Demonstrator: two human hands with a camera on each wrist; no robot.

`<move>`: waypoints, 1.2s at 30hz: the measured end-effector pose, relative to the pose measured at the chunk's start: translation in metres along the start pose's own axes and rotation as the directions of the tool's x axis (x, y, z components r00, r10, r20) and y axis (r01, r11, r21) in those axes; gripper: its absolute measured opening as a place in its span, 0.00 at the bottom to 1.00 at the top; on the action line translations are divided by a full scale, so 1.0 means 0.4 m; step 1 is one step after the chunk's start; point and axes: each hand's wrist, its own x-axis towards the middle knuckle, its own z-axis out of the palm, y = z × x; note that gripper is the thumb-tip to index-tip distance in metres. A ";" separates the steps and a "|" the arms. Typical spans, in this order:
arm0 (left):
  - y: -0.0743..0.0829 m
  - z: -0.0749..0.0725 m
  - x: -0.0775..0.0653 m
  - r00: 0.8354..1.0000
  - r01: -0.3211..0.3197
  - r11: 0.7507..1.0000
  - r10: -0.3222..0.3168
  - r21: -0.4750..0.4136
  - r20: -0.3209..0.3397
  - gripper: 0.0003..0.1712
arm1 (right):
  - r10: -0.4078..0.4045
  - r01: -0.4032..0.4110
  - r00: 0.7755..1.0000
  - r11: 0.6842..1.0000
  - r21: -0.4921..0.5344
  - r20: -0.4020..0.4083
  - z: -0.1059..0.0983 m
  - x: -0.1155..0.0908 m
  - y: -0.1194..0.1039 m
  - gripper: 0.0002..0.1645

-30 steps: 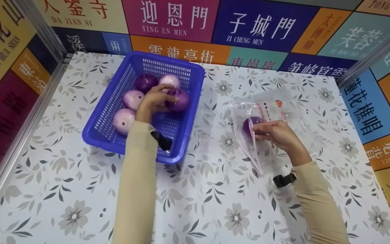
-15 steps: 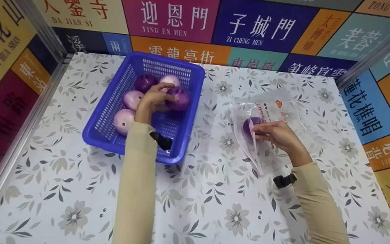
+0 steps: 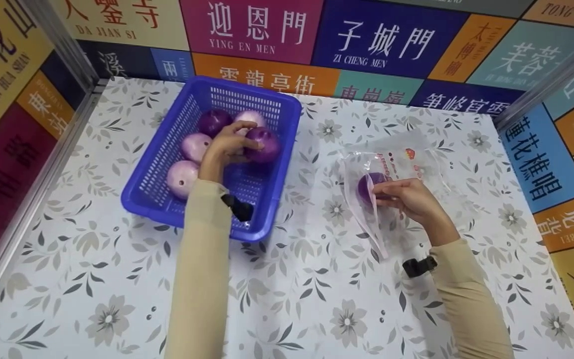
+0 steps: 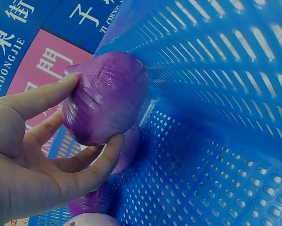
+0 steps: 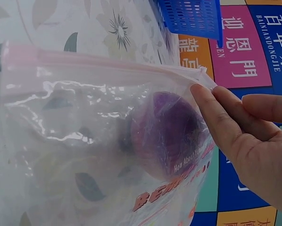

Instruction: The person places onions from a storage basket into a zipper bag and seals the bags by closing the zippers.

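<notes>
My left hand [image 3: 229, 144] grips a purple onion [image 4: 108, 96] inside the blue basket [image 3: 287, 149], thumb on one side and fingers round the other. In the left wrist view the onion is held above the perforated basket floor. Around it in the basket lie a dark purple onion [image 3: 215, 121] and several paler ones, such as the pale onion [image 3: 183, 178] at the near left. On the right, my right hand [image 3: 406, 195] pinches the pink-edged mouth of a clear zip bag [image 5: 84, 122]. Another purple onion [image 5: 164, 132] is inside that bag, seen through its printed film.
A white tablecloth [image 3: 287, 299] with grey flowers and leaves covers the table. Printed panels [image 3: 262, 30] with large characters stand along the back and both sides. The basket is left of the bag, with a strip of tablecloth between them.
</notes>
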 end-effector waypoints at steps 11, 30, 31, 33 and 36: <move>0.000 0.001 0.002 1.000 -0.005 1.000 0.005 0.004 0.010 0.35 | -0.005 0.005 1.000 1.000 -0.011 -0.008 0.001 -0.001 0.001 0.14; 0.011 0.003 -0.009 0.999 -0.036 0.999 0.036 0.009 -0.023 0.37 | -0.007 0.007 1.000 1.000 0.001 -0.022 -0.003 0.000 0.005 0.14; 0.011 0.003 -0.009 0.999 -0.039 0.999 0.039 0.006 -0.025 0.37 | -0.006 0.006 1.000 1.000 0.001 -0.021 -0.004 0.000 0.005 0.14; 0.011 0.002 -0.008 0.999 -0.045 0.999 0.045 -0.002 -0.029 0.37 | -0.006 0.006 1.000 1.000 -0.001 -0.019 -0.005 0.000 0.006 0.14; 0.012 0.002 -0.007 0.998 -0.048 0.999 0.048 -0.013 -0.036 0.37 | -0.003 0.003 1.000 1.000 -0.009 -0.022 -0.006 0.001 0.008 0.14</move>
